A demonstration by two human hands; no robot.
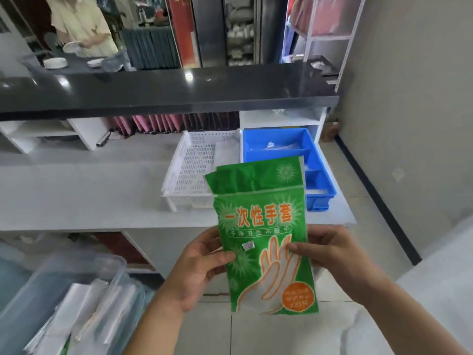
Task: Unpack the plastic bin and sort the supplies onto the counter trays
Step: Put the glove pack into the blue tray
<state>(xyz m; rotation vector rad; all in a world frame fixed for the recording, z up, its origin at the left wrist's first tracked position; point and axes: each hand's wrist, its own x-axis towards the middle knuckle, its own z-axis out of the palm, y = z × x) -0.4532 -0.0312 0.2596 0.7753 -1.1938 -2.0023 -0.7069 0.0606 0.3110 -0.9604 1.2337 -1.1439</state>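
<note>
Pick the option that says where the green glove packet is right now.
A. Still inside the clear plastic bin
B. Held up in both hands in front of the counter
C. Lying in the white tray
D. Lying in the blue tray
B: the left hand and right hand pinch the green glove packet at its two edges, in the air short of the blue tray and white tray.

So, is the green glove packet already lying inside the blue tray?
No, the green glove packet is held up in front of the blue tray by the left hand and right hand.
</note>
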